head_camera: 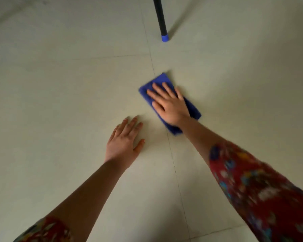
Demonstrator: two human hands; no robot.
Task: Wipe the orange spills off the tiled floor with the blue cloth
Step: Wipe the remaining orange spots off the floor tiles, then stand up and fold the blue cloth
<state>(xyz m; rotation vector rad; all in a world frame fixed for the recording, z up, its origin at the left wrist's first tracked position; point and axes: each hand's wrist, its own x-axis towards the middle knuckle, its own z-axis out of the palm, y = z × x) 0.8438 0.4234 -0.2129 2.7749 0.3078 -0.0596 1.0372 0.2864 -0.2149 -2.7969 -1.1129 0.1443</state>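
Note:
A folded blue cloth (162, 80) lies flat on the pale tiled floor (59, 102), just right of a grout line. My right hand (169, 103) presses down on it with straight, spread fingers, covering its middle. My left hand (124, 142) rests flat on the bare tile to the left and nearer me, fingers straight, holding nothing. No orange spill shows anywhere on the visible floor; whatever lies under the cloth is hidden.
A black furniture leg (159, 16) with a blue cap (164, 37) stands on the floor beyond the cloth. Grout lines cross the tiles. Both forearms wear red patterned sleeves.

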